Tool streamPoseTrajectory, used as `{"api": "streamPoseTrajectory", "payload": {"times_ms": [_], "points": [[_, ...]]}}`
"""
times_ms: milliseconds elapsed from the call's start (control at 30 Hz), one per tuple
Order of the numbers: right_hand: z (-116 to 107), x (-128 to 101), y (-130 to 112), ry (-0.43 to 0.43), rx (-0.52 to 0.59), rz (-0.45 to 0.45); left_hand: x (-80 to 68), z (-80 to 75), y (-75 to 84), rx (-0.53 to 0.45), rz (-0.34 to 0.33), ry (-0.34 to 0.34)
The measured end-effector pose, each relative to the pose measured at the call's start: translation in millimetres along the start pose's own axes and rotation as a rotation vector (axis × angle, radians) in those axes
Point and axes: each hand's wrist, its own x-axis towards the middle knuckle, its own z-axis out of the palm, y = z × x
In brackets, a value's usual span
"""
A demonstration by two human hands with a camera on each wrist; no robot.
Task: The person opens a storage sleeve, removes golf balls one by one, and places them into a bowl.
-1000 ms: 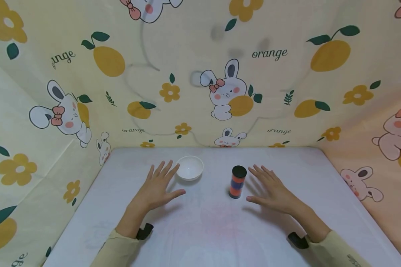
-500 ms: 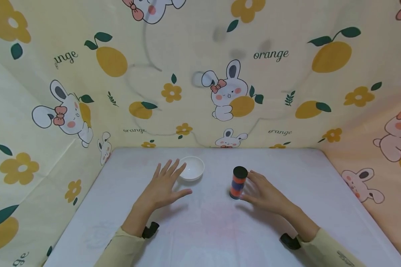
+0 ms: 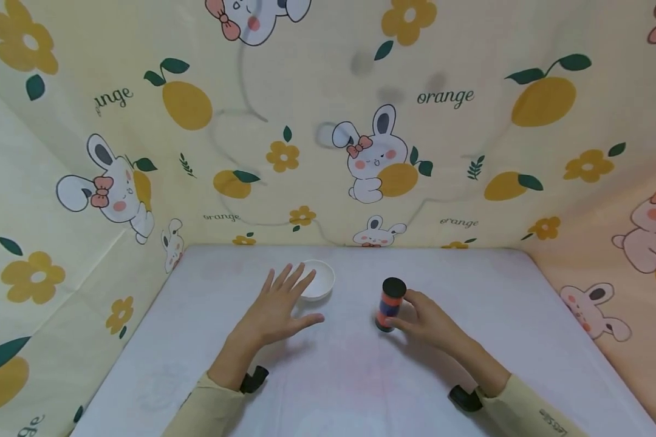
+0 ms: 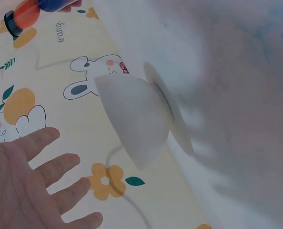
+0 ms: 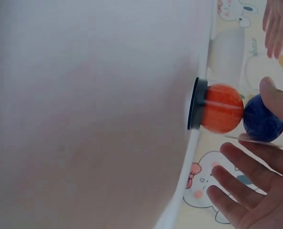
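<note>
Pointing its long axis upward, the tube stands.

2 hands | 1 bowl | 1 tube | 2 org balls | 1 blu ball

1. The left hand enters at the lower left, palm showing, its fingers spread and apart from the bowl.
2. The white bowl sits mid-view, rim turned leftward in this tilted view, base against the white table, beside a soft shadow.
3. A tube of balls, orange and blue with a dark cap, crosses the top left corner, the right hand's fingertips near it.
4. Behind hangs a cream cloth printed with rabbits, flowers and leaves.
</note>
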Motion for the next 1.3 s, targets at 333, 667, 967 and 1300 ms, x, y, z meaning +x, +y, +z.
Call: {"api": "streamPoseTrajectory", "payload": {"times_ms": [333, 667, 967, 1300], "points": [[2, 2, -5, -0.033, 0.076, 0.069, 3.6, -0.8, 5.7, -0.004, 0.023, 0.018], [9, 7, -7, -0.056, 0.125, 0.011, 11.1, -1.8, 15.7, -0.010, 0.062, 0.034], [14, 11, -10, -0.048, 0.131, -0.064, 16.5, -1.4, 24.0, -0.040, 0.100, 0.059], [14, 6, -14, -0.014, 0.054, -0.111, 19.9, -1.4, 30.4, -0.093, 0.191, 0.120]]}}
